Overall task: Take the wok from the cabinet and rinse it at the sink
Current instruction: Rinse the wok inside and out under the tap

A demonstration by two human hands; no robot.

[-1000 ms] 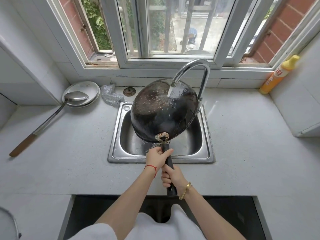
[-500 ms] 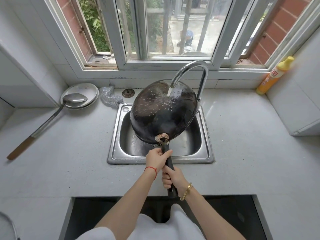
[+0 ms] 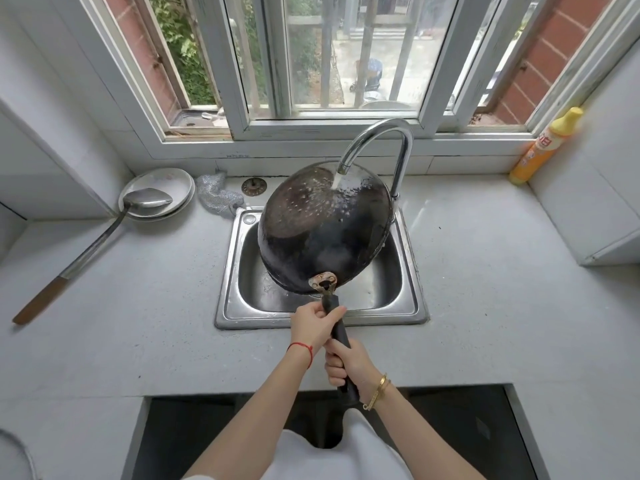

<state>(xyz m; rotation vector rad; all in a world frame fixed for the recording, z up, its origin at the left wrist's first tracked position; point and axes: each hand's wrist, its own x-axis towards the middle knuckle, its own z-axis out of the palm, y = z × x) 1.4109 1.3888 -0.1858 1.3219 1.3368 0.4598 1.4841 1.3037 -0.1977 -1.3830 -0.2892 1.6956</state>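
A black wok [image 3: 322, 233] is held upside down and tilted over the steel sink [image 3: 414, 308], its dark underside facing me. Water runs from the curved chrome tap [image 3: 377, 133] onto the wok's upper back and splashes off it. My left hand [image 3: 313, 327] grips the black handle [image 3: 337, 323] close to the wok's rivet plate. My right hand [image 3: 346, 363] grips the same handle lower down, near its end. The wok's inside is hidden.
A long metal ladle [image 3: 104, 233] with a wooden grip lies on the left counter, its bowl on stacked white plates [image 3: 173, 181]. A steel scrubber [image 3: 218, 197] and a sink plug [image 3: 254, 186] lie behind the sink. A yellow bottle [image 3: 543, 147] stands at the right wall.
The wok has tipped slightly, with the stream now striking nearer its upper right rim. Both hands keep the same hold on the handle.
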